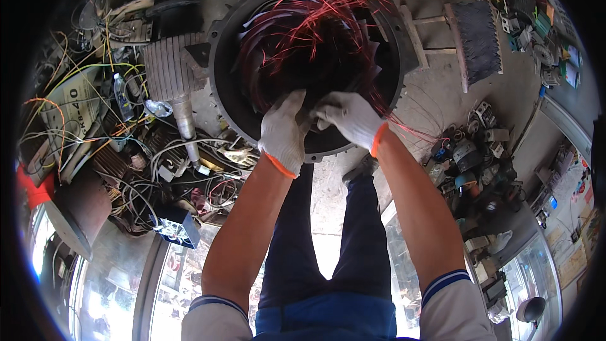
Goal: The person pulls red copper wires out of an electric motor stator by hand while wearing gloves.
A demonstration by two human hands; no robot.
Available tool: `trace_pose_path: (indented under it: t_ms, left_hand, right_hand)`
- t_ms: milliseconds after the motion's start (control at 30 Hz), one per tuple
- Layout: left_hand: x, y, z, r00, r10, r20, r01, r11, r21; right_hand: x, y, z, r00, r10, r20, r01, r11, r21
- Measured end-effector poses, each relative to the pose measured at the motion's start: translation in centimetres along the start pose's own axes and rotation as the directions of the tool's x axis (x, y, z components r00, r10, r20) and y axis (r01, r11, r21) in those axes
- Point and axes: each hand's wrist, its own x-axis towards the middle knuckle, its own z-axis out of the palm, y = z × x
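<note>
A large round motor stator housing (216, 82) stands open-side up in front of me, dark inside. Loose red winding wires (325, 9) spill over its far rim, and pale insulation strips (259, 22) line the inner wall. At the near rim, my left hand (283, 129), in a white knit glove with an orange cuff, has its fingers bent inward over the opening. Close by on the right, my right hand (351, 117), gloved alike, is closed with curled fingers facing the left hand. The dark interior hides what the fingertips hold.
To the left lie a ribbed motor part with a shaft (173, 69), tangled cables (136, 170), a plastic bottle (123, 96) and a blue box (177, 227). A wooden frame (429, 38) adjoins the housing's right side. Piled parts (470, 151) lie further right.
</note>
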Motion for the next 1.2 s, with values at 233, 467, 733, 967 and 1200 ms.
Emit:
trace_pose_path:
  t_ms: [233,467,733,967,1200]
  left_hand:
    - [3.9,2.2,3.1,0.972,-0.187,-0.141,0.160,0.970,-0.180]
    - [-6.9,-2.9,-0.1,0.965,0.246,0.093,-0.263,0.900,0.348]
    - [-13.8,-12.1,-1.0,0.831,0.427,0.356,-0.550,0.532,0.644]
    - [-10.2,-6.5,-3.6,0.869,0.434,0.239,-0.475,0.591,0.652]
    - [-3.0,-0.7,0.4,0.808,0.104,0.581,-0.590,0.124,0.798]
  right_hand:
    - [-1.6,2.7,-0.9,0.860,-0.466,0.207,0.491,0.651,-0.579]
    - [-7.0,-2.5,-1.7,0.998,-0.059,0.017,0.056,0.993,0.108]
    - [-4.4,-2.1,2.4,0.991,0.100,0.086,-0.115,0.975,0.188]
    - [-6.6,-2.1,2.2,0.969,-0.241,-0.048,0.176,0.818,-0.547]
    - [-19.7,-3.2,1.7,0.827,-0.220,0.518,0.521,0.646,-0.558]
